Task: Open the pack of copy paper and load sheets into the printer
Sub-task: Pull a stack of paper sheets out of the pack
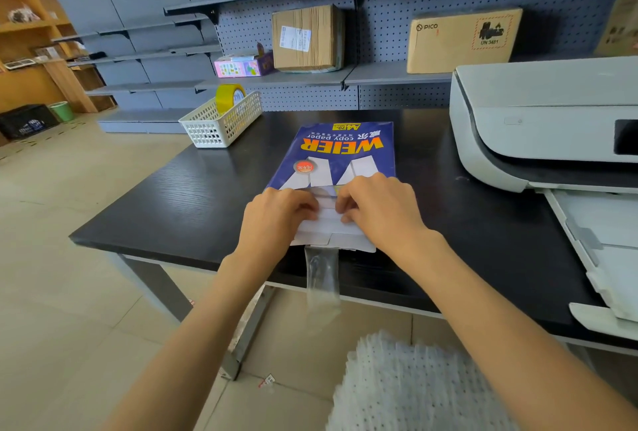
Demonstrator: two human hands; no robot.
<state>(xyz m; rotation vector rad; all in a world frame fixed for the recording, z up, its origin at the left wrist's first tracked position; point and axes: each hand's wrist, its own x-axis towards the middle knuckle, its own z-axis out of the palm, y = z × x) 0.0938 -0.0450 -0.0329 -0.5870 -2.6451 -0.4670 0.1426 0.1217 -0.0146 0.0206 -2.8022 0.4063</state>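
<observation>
A blue pack of copy paper (340,151) lies flat on the black table (172,203), its near end unfolded into white flaps (333,227). My left hand (276,216) and my right hand (379,206) both rest on that near end, fingers curled and pinching the white wrapper flaps between them. A strip of clear tape (322,278) hangs from the pack over the table's front edge. The white printer (538,123) stands at the right, with its paper tray (607,251) extended toward me.
A white mesh basket (221,120) holding a yellow tape roll (229,96) sits at the table's back left corner. Cardboard boxes (462,39) stand on grey pegboard shelves behind. The table's left edge drops to a tiled floor.
</observation>
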